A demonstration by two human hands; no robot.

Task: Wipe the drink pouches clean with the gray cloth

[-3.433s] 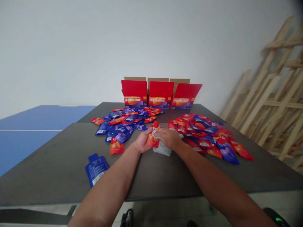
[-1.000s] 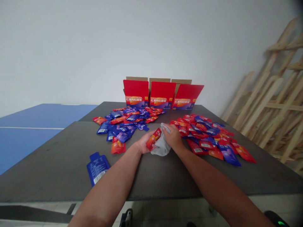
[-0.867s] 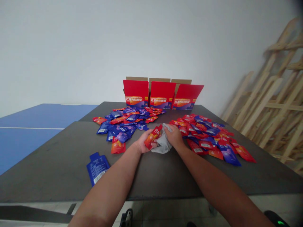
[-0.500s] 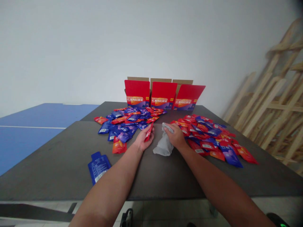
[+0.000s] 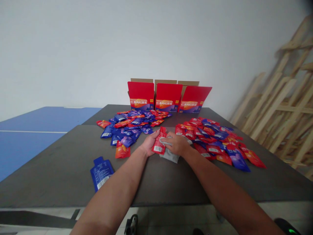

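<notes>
My left hand is closed on the edge of a red pouch, whose barcode side faces me. Pressed against that pouch is a grey-white cloth, bunched in the closed fingers of my right hand. Part of the cloth hangs below the pouch. Left of my hands lies a heap of blue and red pouches. Another mixed heap of pouches spreads out to the right. One blue pouch lies by itself near my left forearm, which partly covers it.
Three red cartons with raised flaps, a left one, a middle one and a right one, stand along the back of the dark table. Wooden frames lean at the right. A blue table adjoins at left.
The red pouch has turned so that its barcode side faces me. My right hand has moved left with the cloth, from beside the pouch onto it.
</notes>
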